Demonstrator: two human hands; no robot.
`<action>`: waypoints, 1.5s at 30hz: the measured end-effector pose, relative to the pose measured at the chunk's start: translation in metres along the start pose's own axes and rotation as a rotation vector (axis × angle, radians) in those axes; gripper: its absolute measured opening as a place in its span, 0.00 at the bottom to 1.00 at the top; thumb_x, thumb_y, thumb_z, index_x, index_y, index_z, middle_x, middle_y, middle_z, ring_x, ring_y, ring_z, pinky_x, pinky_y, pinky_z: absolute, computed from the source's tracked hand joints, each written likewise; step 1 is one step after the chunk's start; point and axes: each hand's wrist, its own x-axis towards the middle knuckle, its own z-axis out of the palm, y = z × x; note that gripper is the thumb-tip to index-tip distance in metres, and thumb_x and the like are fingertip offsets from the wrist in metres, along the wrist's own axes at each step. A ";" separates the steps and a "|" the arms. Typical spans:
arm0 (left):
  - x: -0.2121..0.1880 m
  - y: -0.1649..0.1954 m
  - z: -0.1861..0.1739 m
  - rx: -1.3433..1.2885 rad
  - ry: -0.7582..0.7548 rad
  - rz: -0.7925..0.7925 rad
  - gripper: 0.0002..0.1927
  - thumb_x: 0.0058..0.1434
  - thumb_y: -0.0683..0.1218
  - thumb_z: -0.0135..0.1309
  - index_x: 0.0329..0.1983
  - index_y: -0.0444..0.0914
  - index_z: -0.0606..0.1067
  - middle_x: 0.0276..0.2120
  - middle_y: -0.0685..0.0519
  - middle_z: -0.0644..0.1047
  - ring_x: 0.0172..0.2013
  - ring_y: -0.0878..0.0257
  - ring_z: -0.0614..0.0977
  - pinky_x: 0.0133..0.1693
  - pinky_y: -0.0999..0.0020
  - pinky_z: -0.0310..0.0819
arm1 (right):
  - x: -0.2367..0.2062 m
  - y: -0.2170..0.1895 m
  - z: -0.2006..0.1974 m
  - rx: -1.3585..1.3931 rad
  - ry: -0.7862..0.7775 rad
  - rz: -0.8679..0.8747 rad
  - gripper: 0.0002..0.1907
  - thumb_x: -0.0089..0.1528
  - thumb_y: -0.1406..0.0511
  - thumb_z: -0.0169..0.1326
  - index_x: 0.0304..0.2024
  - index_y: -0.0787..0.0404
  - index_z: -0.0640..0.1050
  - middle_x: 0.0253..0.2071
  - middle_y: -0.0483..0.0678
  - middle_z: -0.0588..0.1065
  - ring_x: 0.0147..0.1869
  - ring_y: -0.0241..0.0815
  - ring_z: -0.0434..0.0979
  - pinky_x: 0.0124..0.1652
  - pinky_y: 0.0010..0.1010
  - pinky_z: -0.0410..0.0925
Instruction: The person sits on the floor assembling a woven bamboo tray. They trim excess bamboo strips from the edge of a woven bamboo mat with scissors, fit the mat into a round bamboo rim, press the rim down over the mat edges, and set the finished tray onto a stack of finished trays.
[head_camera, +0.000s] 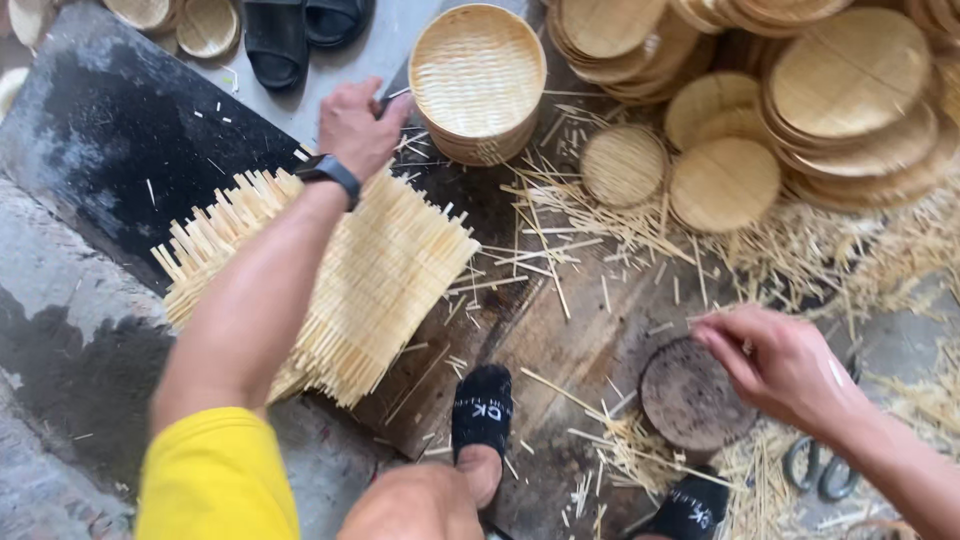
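Observation:
My left hand (355, 125) reaches far forward, a black watch on its wrist, and is closed around the handle of a grey flat-bladed tool (398, 88) beside a stack of round woven trays (478, 70). My forearm crosses over a square woven bamboo mat (385, 275) with loose strip ends sticking out, which lies on a dark wooden board (520, 340). My right hand (780, 365) lies at the lower right, fingers stretched onto the edge of a dark round disc (685, 400). It grips nothing.
Piles of round woven lids (850, 90) fill the upper right, with two single ones (725, 185) lying nearer. Bamboo slivers (560, 225) litter the board. Scissors (820, 470) lie at the lower right. My feet in black slides (482, 410) are at the bottom; spare sandals (300, 30) at the top.

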 end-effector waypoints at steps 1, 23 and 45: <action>0.011 -0.006 0.015 -0.023 0.047 -0.010 0.24 0.63 0.61 0.62 0.45 0.34 0.81 0.31 0.43 0.79 0.35 0.52 0.77 0.40 0.55 0.72 | 0.045 -0.010 0.000 -0.030 -0.010 -0.035 0.12 0.64 0.59 0.55 0.43 0.57 0.83 0.37 0.50 0.82 0.32 0.40 0.82 0.34 0.32 0.76; 0.071 -0.040 0.106 0.001 0.211 0.071 0.10 0.67 0.43 0.53 0.42 0.31 0.80 0.34 0.38 0.77 0.35 0.44 0.81 0.40 0.49 0.77 | 0.404 -0.017 0.100 0.123 0.413 0.015 0.08 0.68 0.68 0.56 0.42 0.68 0.84 0.34 0.57 0.82 0.34 0.42 0.84 0.37 0.31 0.79; 0.081 -0.042 0.110 -0.092 0.176 -0.091 0.06 0.62 0.42 0.56 0.31 0.35 0.81 0.25 0.45 0.82 0.28 0.54 0.85 0.37 0.57 0.82 | 0.398 -0.017 0.099 0.454 0.388 0.159 0.10 0.70 0.64 0.57 0.45 0.66 0.83 0.32 0.50 0.82 0.30 0.37 0.80 0.31 0.29 0.74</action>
